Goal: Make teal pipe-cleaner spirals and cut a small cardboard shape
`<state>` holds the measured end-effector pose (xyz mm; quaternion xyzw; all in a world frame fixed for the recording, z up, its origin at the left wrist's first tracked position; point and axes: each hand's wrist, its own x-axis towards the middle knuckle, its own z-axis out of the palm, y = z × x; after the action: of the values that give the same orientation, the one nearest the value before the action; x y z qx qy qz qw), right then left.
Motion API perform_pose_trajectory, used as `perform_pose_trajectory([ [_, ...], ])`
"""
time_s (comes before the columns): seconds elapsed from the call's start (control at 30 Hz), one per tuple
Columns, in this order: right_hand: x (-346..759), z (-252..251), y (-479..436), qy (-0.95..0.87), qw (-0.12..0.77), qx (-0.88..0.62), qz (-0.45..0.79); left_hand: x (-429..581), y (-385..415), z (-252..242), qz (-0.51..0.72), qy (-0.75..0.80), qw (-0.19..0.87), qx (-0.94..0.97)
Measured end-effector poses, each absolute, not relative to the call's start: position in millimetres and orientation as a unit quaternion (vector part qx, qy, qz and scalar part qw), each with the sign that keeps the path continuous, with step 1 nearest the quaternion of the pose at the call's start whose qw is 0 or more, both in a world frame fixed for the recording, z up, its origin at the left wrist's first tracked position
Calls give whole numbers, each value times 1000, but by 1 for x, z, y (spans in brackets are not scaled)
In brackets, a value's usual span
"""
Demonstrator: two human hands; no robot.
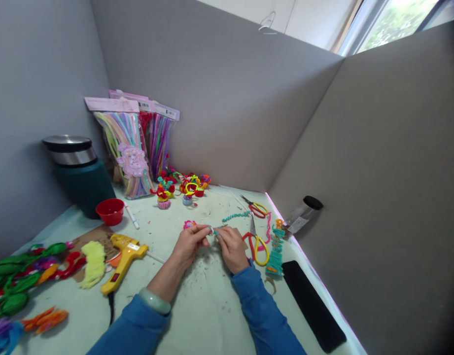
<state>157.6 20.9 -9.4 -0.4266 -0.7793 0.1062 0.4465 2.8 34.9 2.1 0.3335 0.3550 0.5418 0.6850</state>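
Observation:
Both my hands meet over the middle of the pale green table (197,305). My left hand (190,242) and my right hand (232,246) pinch a small pale coiled pipe-cleaner piece (212,230) between their fingertips. The fingers of both are closed around it. A teal twisted pipe cleaner (234,216) lies just beyond them. A small pink piece (190,224) sits by my left fingers.
A yellow glue gun (123,259) lies to the left, near a red bowl (110,211) and a dark flask (81,175). Two pairs of scissors (257,241) and a teal coil (275,251) lie to the right. Pipe-cleaner packs (132,148) lean in the corner. A black phone (311,305) lies near the right edge.

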Motion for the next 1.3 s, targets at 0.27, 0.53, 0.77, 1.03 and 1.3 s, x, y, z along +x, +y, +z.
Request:
perform_pose_trajectory([
  [0.27, 159, -9, 21, -784, 448, -417, 102, 2, 37, -3, 535, 362, 690, 325],
  [0.53, 159, -17, 20, -784, 440, -421, 120, 7, 34, -1, 511, 404, 646, 398],
  [0.77, 156, -17, 14, -782, 421, -436, 147, 13, 37, -9, 515, 436, 575, 463],
  [1.03, 150, -9, 13, -778, 452, -420, 121, 13, 39, -11, 531, 452, 557, 451],
  [1.3, 150, -7, 14, -788, 458, -402, 93, 13, 37, -8, 516, 442, 618, 396],
])
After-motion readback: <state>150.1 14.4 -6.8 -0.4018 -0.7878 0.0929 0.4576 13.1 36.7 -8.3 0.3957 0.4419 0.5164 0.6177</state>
